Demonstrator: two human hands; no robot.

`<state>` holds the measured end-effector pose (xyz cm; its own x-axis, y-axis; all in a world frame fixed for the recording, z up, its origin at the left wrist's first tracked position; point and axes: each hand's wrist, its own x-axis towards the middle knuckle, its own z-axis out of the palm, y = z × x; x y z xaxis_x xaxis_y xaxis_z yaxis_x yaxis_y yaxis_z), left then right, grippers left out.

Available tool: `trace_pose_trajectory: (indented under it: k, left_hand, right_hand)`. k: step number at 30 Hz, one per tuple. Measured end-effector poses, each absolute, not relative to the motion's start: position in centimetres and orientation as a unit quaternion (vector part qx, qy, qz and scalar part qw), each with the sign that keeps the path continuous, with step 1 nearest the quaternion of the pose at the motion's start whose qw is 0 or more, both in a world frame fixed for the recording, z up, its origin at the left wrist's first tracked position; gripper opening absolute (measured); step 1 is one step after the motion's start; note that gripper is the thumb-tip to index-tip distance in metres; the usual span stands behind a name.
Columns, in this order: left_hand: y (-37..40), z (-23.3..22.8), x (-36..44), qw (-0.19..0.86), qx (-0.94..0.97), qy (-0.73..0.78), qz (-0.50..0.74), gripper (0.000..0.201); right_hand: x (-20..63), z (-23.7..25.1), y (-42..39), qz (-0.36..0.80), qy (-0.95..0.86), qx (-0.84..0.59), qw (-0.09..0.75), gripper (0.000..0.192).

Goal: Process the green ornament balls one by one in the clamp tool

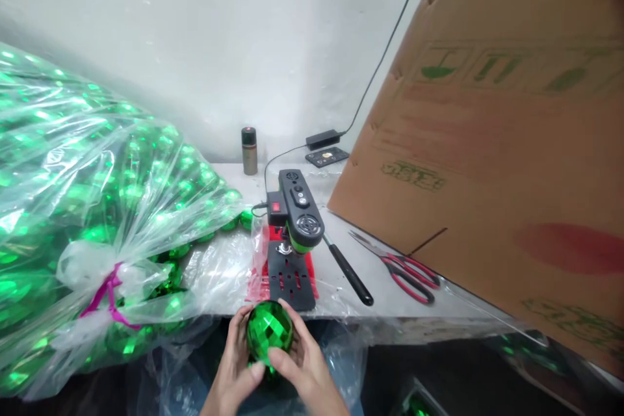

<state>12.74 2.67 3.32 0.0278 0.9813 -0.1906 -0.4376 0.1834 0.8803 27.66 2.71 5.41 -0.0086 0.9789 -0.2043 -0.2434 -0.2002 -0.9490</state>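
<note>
Against white wall, at grey bench (390,302) edge: left hand (233,370) and right hand (305,364) both grasping faceted green ball (269,331), just before black machine (292,234).

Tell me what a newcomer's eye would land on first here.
First, the shiny faceted green ball, cupped between the left hand and right hand at the bottom centre. Next, the big clear plastic bag of green balls filling the left, and the brown cardboard box leaning on the right.
</note>
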Motion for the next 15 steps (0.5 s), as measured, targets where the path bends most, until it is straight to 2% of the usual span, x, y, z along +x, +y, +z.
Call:
trace_pose_trajectory:
  k: [4,8,15]
  left_hand:
    - [4.2,2.9,12.9,0.684,0.297,0.414,0.523,0.085]
    - [5.3,3.8,15.0,0.684,0.293,0.424,0.516,0.073]
    - [7.7,4.8,17.4,0.635,0.316,0.455,0.538,0.081]
  right_hand:
    - [29.7,4.3,2.9,0.513,-0.453,-0.570,0.454,0.086]
    - [30.4,3.5,3.4,0.439,-0.497,-0.601,0.446,0.082]
    - [29.5,2.4,4.3,0.387,-0.456,-0.593,0.540,0.080]
